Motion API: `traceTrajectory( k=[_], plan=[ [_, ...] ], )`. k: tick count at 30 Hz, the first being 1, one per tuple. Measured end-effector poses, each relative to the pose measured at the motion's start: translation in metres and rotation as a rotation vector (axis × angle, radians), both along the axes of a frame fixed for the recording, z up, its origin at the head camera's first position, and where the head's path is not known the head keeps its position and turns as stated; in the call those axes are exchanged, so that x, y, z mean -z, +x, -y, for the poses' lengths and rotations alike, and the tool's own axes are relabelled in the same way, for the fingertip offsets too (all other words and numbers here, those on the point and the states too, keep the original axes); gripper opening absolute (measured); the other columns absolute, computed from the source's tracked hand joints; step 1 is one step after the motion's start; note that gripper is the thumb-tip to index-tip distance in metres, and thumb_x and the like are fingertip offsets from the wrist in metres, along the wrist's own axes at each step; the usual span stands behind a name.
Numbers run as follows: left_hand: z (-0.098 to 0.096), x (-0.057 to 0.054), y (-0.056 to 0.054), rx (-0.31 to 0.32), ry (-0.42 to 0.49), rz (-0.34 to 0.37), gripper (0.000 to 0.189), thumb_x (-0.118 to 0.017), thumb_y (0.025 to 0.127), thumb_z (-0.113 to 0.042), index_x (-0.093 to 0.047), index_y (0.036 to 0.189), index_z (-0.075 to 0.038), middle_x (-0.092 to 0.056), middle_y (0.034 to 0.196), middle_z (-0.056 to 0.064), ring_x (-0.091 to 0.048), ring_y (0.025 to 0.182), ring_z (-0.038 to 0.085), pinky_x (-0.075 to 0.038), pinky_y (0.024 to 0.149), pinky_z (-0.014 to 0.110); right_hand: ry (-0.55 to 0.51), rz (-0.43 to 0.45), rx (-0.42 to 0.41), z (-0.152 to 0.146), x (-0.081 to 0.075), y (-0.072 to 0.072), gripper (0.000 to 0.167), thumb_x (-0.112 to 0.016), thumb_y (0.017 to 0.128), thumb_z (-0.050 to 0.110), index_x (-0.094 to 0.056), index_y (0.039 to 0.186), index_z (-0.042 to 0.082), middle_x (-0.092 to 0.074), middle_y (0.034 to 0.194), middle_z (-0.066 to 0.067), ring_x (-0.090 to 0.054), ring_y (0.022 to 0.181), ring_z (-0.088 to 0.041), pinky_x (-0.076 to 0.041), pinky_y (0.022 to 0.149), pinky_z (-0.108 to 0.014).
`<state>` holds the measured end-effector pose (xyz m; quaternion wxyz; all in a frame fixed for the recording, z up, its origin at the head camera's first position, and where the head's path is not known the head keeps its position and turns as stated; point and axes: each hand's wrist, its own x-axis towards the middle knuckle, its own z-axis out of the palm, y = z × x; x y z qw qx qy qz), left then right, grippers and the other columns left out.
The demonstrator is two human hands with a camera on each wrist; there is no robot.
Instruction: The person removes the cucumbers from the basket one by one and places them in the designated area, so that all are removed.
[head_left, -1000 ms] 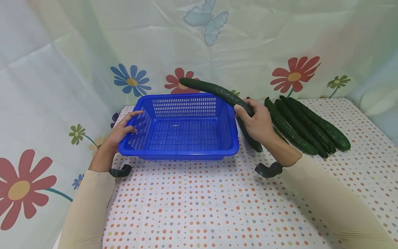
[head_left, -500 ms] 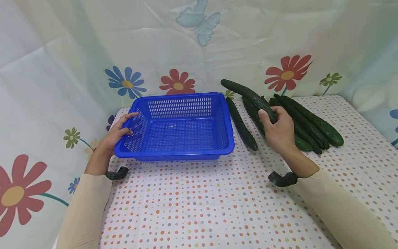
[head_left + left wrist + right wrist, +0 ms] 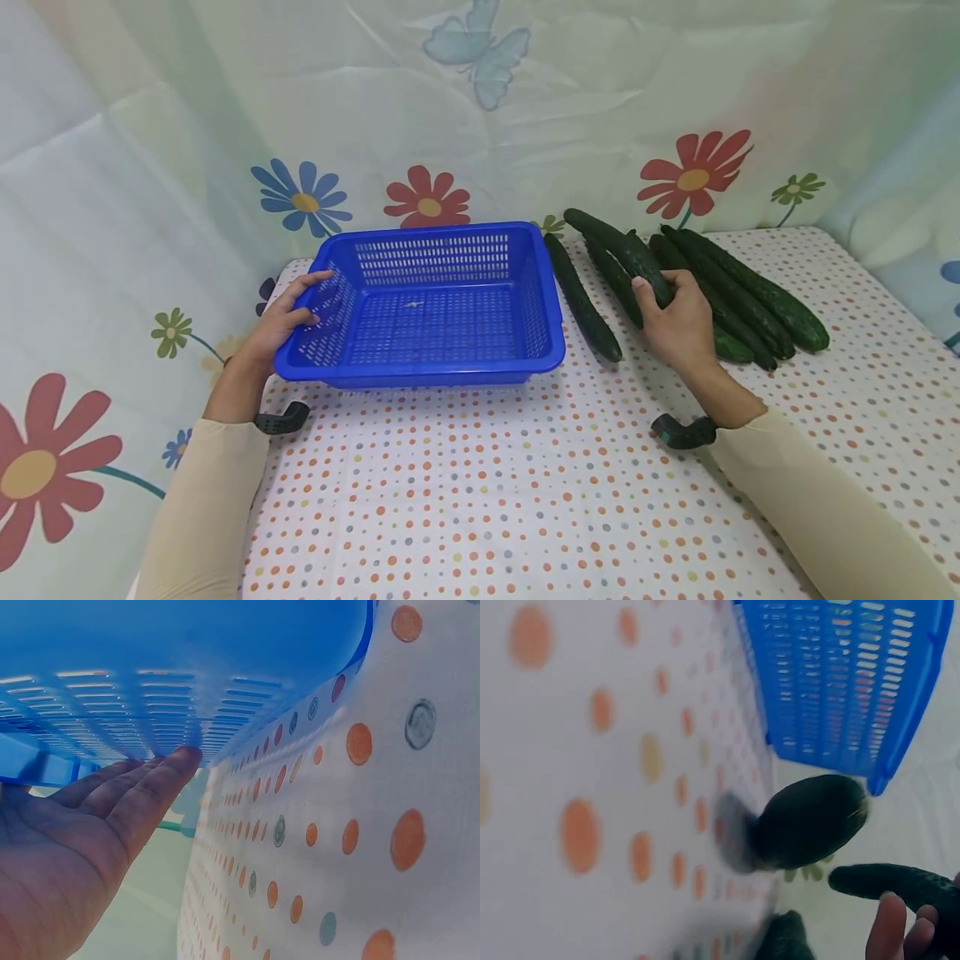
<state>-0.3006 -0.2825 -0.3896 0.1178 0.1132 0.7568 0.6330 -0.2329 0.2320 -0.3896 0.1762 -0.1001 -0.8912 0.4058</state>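
The blue plastic basket point(image 3: 450, 367) stands on the table, with a small pale scrap on its floor. My left hand point(image 3: 281, 321) grips its left rim, thumb and a finger over the edge; in the left wrist view the other fingers point(image 3: 154, 791) lie along the outer wall. To the right of the basket, my right hand point(image 3: 678, 321) holds a long dark green cucumber point(image 3: 596, 229) by its near end, the far end slanting up to the left. Beneath and beside that hand lie more cucumbers, one point(image 3: 617, 283) partly hidden by the held one.
A lone cucumber point(image 3: 585, 304) lies just off the basket's right wall. Several others point(image 3: 757, 287) lie side by side farther right. The dotted tablecloth point(image 3: 465, 483) reaches up to a flowered cloth backdrop point(image 3: 585, 108) behind and at the left.
My right hand has moved right with the cucumber, away from above the basket's right edge, and lowered it towards the others. The left hand stays on the rim. The whole view has shifted slightly.
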Motion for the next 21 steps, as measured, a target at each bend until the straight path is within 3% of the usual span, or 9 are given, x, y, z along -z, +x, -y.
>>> traceTrajectory(
  k=[3, 8, 11, 15, 17, 21],
  plan=[
    [0.0, 0.001, 0.001, -0.001, -0.007, -0.011, 0.066, -0.036, 0.095, 0.002, -0.033, 0.151, -0.031, -0.008, 0.165, 0.01, -0.029, 0.138, 0.047, -0.059, 0.081, 0.029, 0.014, 0.048, -0.025, -0.002, 0.005, -0.001, 0.07, -0.04, 0.101, 0.048, -0.034, 0.144, -0.006, -0.056, 0.119, -0.035, -0.055, 0.113, -0.047, -0.046, 0.091, -0.057],
    [0.0, 0.001, 0.001, 0.007, -0.002, -0.017, 0.066, -0.037, 0.095, 0.002, -0.032, 0.152, -0.031, -0.008, 0.165, 0.01, -0.029, 0.138, 0.047, -0.059, 0.082, 0.03, 0.082, 0.111, -0.065, -0.006, 0.012, -0.002, 0.071, -0.04, 0.101, 0.046, -0.031, 0.144, -0.009, -0.058, 0.109, -0.034, -0.063, 0.093, -0.044, -0.051, 0.075, -0.05],
    [-0.001, 0.001, 0.001, 0.012, 0.007, -0.011, 0.066, -0.036, 0.094, 0.003, -0.033, 0.151, -0.03, -0.007, 0.165, 0.011, -0.029, 0.138, 0.048, -0.059, 0.081, 0.03, 0.185, 0.163, -0.106, -0.009, 0.012, -0.001, 0.067, -0.045, 0.102, 0.04, -0.032, 0.143, -0.012, -0.061, 0.101, -0.035, -0.066, 0.083, -0.044, -0.052, 0.068, -0.049],
    [-0.002, 0.002, 0.0, 0.017, 0.01, -0.008, 0.066, -0.036, 0.094, 0.003, -0.034, 0.151, -0.031, -0.007, 0.165, 0.011, -0.029, 0.138, 0.048, -0.059, 0.08, 0.031, 0.401, 0.235, -0.153, -0.008, 0.011, 0.002, 0.06, -0.056, 0.098, 0.031, -0.043, 0.137, -0.013, -0.061, 0.114, -0.037, -0.063, 0.096, -0.05, -0.052, 0.075, -0.058],
    [-0.001, 0.002, -0.001, 0.02, 0.006, -0.01, 0.066, -0.036, 0.094, 0.003, -0.034, 0.151, -0.031, -0.006, 0.165, 0.011, -0.029, 0.137, 0.048, -0.06, 0.079, 0.031, 0.505, 0.25, -0.161, -0.008, 0.011, 0.002, 0.055, -0.06, 0.095, 0.029, -0.051, 0.132, -0.012, -0.059, 0.119, -0.036, -0.061, 0.101, -0.051, -0.052, 0.078, -0.06],
    [0.001, -0.001, 0.0, 0.016, -0.003, -0.013, 0.065, -0.035, 0.094, 0.003, -0.035, 0.15, -0.032, -0.006, 0.164, 0.013, -0.03, 0.135, 0.049, -0.06, 0.076, 0.031, 0.619, 0.228, -0.173, -0.007, 0.011, 0.003, 0.046, -0.064, 0.092, 0.028, -0.062, 0.121, -0.008, -0.062, 0.112, -0.031, -0.063, 0.095, -0.047, -0.054, 0.071, -0.056]
  ],
)
